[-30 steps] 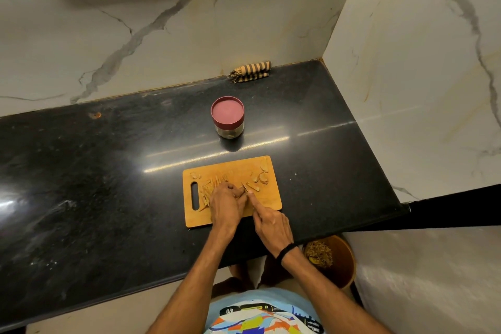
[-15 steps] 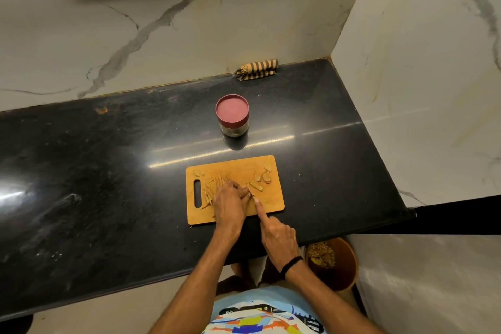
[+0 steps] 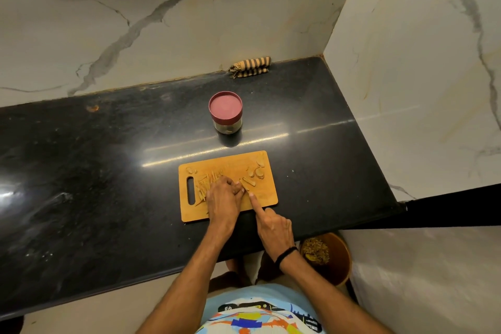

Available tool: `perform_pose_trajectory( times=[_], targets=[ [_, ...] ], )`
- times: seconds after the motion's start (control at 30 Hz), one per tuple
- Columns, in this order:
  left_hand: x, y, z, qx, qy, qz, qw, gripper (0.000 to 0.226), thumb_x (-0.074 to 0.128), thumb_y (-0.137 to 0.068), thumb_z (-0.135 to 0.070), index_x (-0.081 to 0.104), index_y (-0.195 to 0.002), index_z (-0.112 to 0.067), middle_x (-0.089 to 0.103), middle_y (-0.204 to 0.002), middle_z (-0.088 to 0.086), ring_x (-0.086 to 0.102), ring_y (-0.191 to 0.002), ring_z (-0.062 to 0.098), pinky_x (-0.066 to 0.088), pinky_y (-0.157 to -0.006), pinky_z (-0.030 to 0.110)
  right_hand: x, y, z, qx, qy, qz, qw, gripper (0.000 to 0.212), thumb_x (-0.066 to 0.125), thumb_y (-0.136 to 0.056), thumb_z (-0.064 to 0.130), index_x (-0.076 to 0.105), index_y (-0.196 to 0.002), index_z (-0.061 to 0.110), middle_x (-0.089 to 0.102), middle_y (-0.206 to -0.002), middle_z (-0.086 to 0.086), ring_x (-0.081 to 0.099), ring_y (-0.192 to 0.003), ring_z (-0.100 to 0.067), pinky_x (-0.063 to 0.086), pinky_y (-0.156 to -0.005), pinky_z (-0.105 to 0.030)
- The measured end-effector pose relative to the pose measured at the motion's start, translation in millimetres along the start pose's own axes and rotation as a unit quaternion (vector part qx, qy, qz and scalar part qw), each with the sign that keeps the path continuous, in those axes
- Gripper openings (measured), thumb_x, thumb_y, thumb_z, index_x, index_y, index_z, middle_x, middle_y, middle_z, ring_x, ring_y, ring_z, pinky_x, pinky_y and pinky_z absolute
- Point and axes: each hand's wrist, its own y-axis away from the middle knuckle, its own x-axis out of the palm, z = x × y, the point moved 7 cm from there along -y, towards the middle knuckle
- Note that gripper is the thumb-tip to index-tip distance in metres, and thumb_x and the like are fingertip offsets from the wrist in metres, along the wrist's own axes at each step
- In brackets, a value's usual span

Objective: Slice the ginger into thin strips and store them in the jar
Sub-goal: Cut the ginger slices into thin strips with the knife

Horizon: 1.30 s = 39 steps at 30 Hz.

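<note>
Both hands down on the cutting board, which sits on the black counter near the front edge, handle slot to the left. Left hand is curled, knuckles up, fingertips pressed onto a ginger piece around mid-board; the piece itself is mostly hidden under the fingers, so can't tell its shape. Right hand sits at the board's front-right edge w/ the forefinger stretched fwd, tip just beside the left hand's fingertips, other fingers tucked in. Looks like a knife grip, but the blade is too small and dark to make out. Can't tell what that hand is clasping, if anything. Black band on the right wrist.

Cut ginger strips lie scattered on the left part of the board, next to the slot and partly under the left hand. Thicker ginger chunks sit toward the far-right corner, apart from the strips. One longer strip lies btwn the two groups, just past the left hand's fingertips.

Jar stands upright on the counter beyond the board, well apart from it, dark red lid on. No ginger in it that can be seen through the glass.

Striped cloth is bunched at the back of the counter against the marble wall. Below the counter's right end, a brown bin on the floor w/ scraps inside.
</note>
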Motion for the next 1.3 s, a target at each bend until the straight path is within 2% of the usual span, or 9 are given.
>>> perform_pose_trajectory(
  times=[0.1, 0.23, 0.4, 0.67, 0.87, 1.0, 1.1, 1.23, 1.3],
  targets=[
    [-3.0, 0.7, -2.2, 0.008, 0.003, 0.0, 1.0, 0.022, 0.07, -0.092, -0.032, 0.079, -0.104, -0.017, 0.065, -0.1, -0.003, 0.058, -0.092, 0.013, 0.053, -0.086, 0.042, -0.7, 10.8, -2.9, -0.003, -0.007, 0.004, 1.0, 0.075, 0.082, -0.075, 0.01, 0.052, -0.142, 0.028, 0.025, -0.06, 0.004, 0.019, -0.041, -0.008, 0.019, -0.038, -0.023],
    [-8.5, 2.8, -5.1, -0.004, 0.021, -0.006, 1.0, 0.023, 0.075, -0.088, -0.029, 0.078, -0.106, -0.014, 0.069, -0.101, -0.001, 0.06, -0.091, 0.01, 0.054, -0.086, 0.03, -2.7, 15.4, -8.1, 0.002, -0.043, 0.001, 0.999, 0.072, 0.08, -0.078, 0.013, 0.051, -0.143, 0.027, 0.025, -0.058, 0.006, 0.02, -0.04, -0.007, 0.02, -0.037, -0.023],
    [-11.8, 7.3, -7.6, 0.007, 0.027, -0.008, 1.0, 0.022, 0.076, -0.087, -0.024, 0.077, -0.106, -0.013, 0.07, -0.101, 0.0, 0.061, -0.09, 0.01, 0.053, -0.083, 0.025, -1.6, 5.3, 0.1, 0.007, -0.137, 0.014, 0.99, 0.07, 0.065, -0.091, 0.014, 0.033, -0.151, 0.029, 0.033, -0.059, 0.008, 0.031, -0.042, -0.009, 0.033, -0.038, -0.027],
    [-8.9, 9.2, -5.6, 0.002, 0.065, -0.003, 0.998, 0.017, 0.075, -0.089, -0.021, 0.079, -0.102, -0.011, 0.067, -0.096, -0.001, 0.062, -0.086, 0.013, 0.057, -0.08, 0.037, 9.5, -3.5, 4.1, 0.021, -0.215, 0.048, 0.975, 0.058, 0.04, -0.1, 0.029, 0.019, -0.151, 0.044, 0.049, -0.063, 0.0, 0.047, -0.053, -0.017, 0.042, -0.051, -0.038],
    [-5.1, 8.2, -2.2, -0.007, 0.066, -0.002, 0.998, 0.016, 0.075, -0.089, -0.021, 0.079, -0.101, -0.012, 0.066, -0.095, -0.001, 0.062, -0.087, 0.014, 0.058, -0.08, 0.038, 7.6, -8.4, 3.4, 0.004, -0.203, 0.049, 0.978, 0.056, 0.043, -0.101, 0.027, 0.025, -0.152, 0.039, 0.049, -0.063, 0.0, 0.047, -0.053, -0.016, 0.039, -0.052, -0.033],
    [-5.7, 8.9, -6.1, 0.003, 0.051, 0.001, 0.999, 0.016, 0.075, -0.088, -0.019, 0.078, -0.102, -0.01, 0.066, -0.097, 0.001, 0.061, -0.088, 0.014, 0.058, -0.081, 0.036, 6.6, -13.8, 3.7, -0.011, -0.175, 0.071, 0.982, 0.057, 0.04, -0.103, 0.028, 0.017, -0.153, 0.041, 0.056, -0.067, -0.006, 0.055, -0.058, -0.024, 0.045, -0.056, -0.039],
    [-5.4, 8.8, -5.4, 0.0, 0.052, 0.0, 0.999, 0.017, 0.076, -0.088, -0.019, 0.078, -0.101, -0.009, 0.067, -0.097, 0.002, 0.061, -0.089, 0.015, 0.058, -0.081, 0.038, 4.5, -11.1, 7.5, -0.025, -0.131, 0.071, 0.988, 0.062, 0.042, -0.104, 0.025, 0.007, -0.152, 0.042, 0.057, -0.068, -0.006, 0.059, -0.058, -0.025, 0.042, -0.054, -0.035],
    [-9.8, 10.6, -8.8, 0.0, 0.031, -0.013, 0.999, 0.017, 0.074, -0.089, -0.023, 0.079, -0.1, -0.011, 0.067, -0.097, 0.001, 0.06, -0.09, 0.014, 0.056, -0.083, 0.035, 5.2, 1.9, 10.1, -0.026, -0.049, 0.073, 0.996, 0.077, 0.077, -0.081, 0.016, 0.042, -0.148, 0.027, 0.045, -0.049, 0.002, 0.044, -0.034, -0.014, 0.03, -0.035, -0.025],
    [-9.7, 10.4, -9.8, -0.001, 0.024, -0.01, 1.0, 0.018, 0.073, -0.09, -0.024, 0.079, -0.101, -0.011, 0.067, -0.099, 0.001, 0.059, -0.092, 0.013, 0.054, -0.085, 0.032, 3.3, 7.4, 9.6, -0.024, -0.002, 0.052, 0.998, 0.077, 0.085, -0.071, 0.016, 0.054, -0.14, 0.025, 0.04, -0.045, 0.003, 0.038, -0.03, -0.011, 0.023, -0.034, -0.022]
  ],
)
